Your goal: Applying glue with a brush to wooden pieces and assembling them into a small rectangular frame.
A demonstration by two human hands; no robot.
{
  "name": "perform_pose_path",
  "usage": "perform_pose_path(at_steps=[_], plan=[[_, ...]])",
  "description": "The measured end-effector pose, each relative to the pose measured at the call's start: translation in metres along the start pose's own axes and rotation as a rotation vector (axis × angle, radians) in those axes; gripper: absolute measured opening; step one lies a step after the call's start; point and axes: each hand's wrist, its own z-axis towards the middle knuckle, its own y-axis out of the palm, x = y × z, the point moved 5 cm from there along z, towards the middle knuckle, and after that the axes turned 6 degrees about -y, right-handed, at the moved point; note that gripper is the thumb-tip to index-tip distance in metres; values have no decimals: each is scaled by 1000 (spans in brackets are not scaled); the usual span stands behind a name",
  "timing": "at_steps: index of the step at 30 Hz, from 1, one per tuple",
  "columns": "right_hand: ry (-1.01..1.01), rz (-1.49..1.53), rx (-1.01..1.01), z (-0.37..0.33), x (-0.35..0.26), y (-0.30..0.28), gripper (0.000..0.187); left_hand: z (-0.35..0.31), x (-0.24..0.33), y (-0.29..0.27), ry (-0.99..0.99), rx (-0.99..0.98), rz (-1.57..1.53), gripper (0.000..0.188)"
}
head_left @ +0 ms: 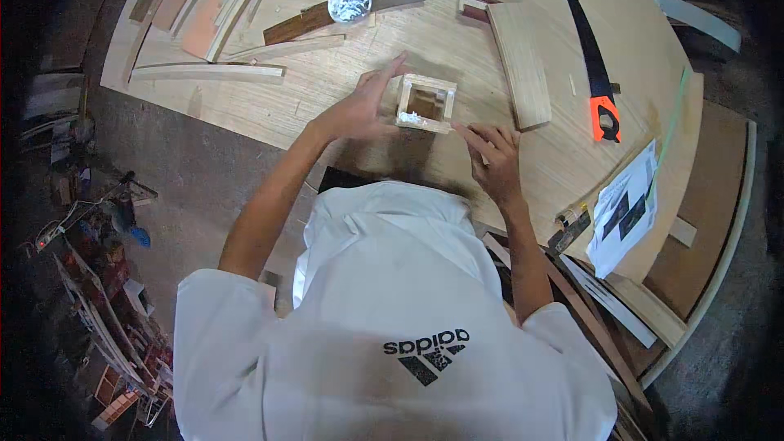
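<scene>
A small square wooden frame [447, 98] of pale strips sits on the worktable in front of me. White paste or glue lies along its near left edge. My left hand [357, 113] holds the frame from its left side, with the index finger stretched past the far corner and the thumb low at the near side. At the near right corner, fingertips of my right hand [492, 159] touch the frame, while its other fingers curl inward. The undersides of both hands are hidden.
Right of the frame lies a pale board [523, 65] against a small wooden piece. Farther right rests a handsaw [588, 41] with an orange handle, above printed sheets [625, 208]. A foil-covered round dish [349, 5] stands on a brown strip [294, 24]. Several wooden strips [208, 73] lie at the far left.
</scene>
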Motion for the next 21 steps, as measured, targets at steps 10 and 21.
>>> perform_pose_path(at_steps=[10, 21], plan=[[8, -47, 15, -6, 3, 5, 60, -1, -2, 1, -50, -20, -6, 127], [29, -48, 26, -8, -5, 3, 59, 0, -3, 1, -70, -37, -42, 129]])
